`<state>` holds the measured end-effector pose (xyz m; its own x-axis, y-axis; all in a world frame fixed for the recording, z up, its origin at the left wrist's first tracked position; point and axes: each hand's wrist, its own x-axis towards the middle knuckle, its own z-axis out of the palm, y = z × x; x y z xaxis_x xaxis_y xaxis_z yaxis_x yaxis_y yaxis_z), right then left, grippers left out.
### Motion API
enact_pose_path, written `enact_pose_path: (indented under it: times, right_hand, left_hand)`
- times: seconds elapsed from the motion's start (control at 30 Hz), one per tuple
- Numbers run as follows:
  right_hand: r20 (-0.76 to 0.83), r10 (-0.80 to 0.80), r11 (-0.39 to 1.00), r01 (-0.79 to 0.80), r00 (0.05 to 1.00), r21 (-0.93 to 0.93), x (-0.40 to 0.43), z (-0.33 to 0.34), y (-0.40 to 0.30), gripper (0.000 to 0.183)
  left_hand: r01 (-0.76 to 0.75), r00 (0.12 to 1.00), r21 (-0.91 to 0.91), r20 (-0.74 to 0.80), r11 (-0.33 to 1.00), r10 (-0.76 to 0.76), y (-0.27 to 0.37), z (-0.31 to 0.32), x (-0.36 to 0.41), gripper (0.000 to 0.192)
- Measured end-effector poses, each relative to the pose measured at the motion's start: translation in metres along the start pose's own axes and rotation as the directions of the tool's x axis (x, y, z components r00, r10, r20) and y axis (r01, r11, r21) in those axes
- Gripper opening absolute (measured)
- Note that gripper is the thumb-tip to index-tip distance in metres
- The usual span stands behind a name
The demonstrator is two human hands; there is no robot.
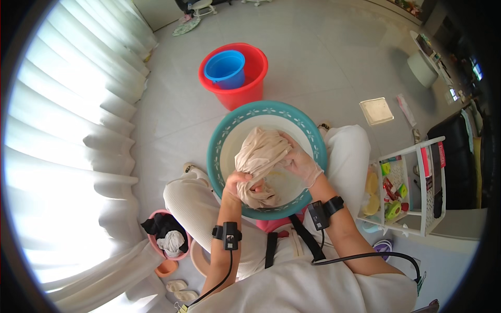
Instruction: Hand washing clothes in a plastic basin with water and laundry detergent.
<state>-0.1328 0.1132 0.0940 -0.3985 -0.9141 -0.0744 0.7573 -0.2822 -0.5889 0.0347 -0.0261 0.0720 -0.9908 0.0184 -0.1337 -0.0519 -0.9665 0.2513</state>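
A teal-rimmed basin [214, 152] with a white inside stands between my knees, with water in it. Above the basin I hold a bunched, twisted beige cloth [258, 150]. My left hand [239, 184] is closed around its lower part, near the basin's left side. Higher up on the right, my right hand [299, 160], in a clear thin glove, grips the cloth's right side. The lower end of the cloth hangs by the near rim; whether it touches the water I cannot tell.
Beyond the basin stands a red tub [250, 96] holding a blue bucket [225, 70]. At lower left, a pink basin [155, 245] holds black and white cloths. A white rack [415, 227] with small items is on the right; a white curtain [78, 129] hangs on the left.
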Motion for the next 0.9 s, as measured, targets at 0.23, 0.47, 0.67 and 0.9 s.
enact_pose_path:
  times: [0.23, 0.47, 0.67, 0.9]
  right_hand:
    - [0.082, -0.220, 0.204, 0.128, 0.972, -0.971, -0.002, -0.019, 0.001, 0.106]
    - [0.223, 0.016, 0.293, 0.208, 0.975, -0.933, 0.013, -0.017, 0.018, 0.092]
    - [0.018, 0.195, 0.669, -0.119, 0.981, -0.734, -0.004, -0.039, 0.030, 0.062]
    - [-0.277, -0.035, 0.999, 0.043, 0.960, 0.023, -0.008, -0.033, 0.014, 0.040]
  left_hand:
    - [-0.016, 0.980, -0.005, -0.198, 1.000, 0.014, 0.000, 0.007, 0.006, 0.045]
    - [0.121, 0.990, -0.206, -0.046, 0.971, -0.133, -0.013, 0.009, 0.005, 0.044]
    - [0.073, 0.994, -0.124, 0.085, 0.990, -0.063, -0.013, 0.013, 0.007, 0.048]
    - [0.060, 0.967, 0.137, -0.254, 0.989, -0.023, 0.001, 0.001, 0.007, 0.046]
